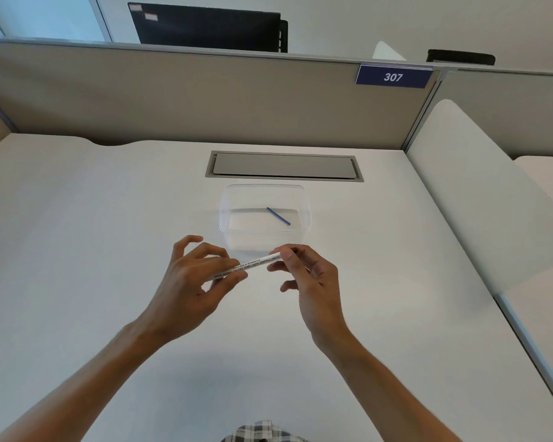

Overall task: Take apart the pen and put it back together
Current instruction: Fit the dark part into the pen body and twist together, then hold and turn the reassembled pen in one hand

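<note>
A white pen barrel (pixel 256 264) with black print lies slanted between both hands, above the white desk. My left hand (pixel 192 282) pinches its lower left end with thumb and fingers. My right hand (pixel 307 275) pinches the upper right end, where a dark tip shows past the fingertips. A thin blue rod (pixel 278 216), an inner part of the pen, rests inside the clear plastic container (pixel 304 193) just beyond the hands.
A grey cable flap (pixel 283 165) is set into the desk behind the container. A beige partition (pixel 173 97) with a blue "307" sign (pixel 393 77) closes off the back. A white divider (pixel 479 193) borders the right side.
</note>
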`<action>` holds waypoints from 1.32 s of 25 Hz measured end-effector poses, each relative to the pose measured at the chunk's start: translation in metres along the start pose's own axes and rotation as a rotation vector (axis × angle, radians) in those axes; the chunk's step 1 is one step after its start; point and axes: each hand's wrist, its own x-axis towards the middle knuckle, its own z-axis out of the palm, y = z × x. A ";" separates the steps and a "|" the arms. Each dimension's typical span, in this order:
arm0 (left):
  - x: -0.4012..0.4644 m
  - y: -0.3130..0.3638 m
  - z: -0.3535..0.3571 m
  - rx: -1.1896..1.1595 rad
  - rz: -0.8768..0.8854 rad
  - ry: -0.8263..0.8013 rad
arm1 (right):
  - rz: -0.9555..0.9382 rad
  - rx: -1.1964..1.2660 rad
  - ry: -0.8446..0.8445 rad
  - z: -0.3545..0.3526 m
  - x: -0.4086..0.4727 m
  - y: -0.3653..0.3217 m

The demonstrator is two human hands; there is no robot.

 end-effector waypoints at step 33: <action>-0.007 0.042 0.039 -0.615 -0.402 -0.279 | 0.223 0.621 0.057 0.022 0.019 -0.022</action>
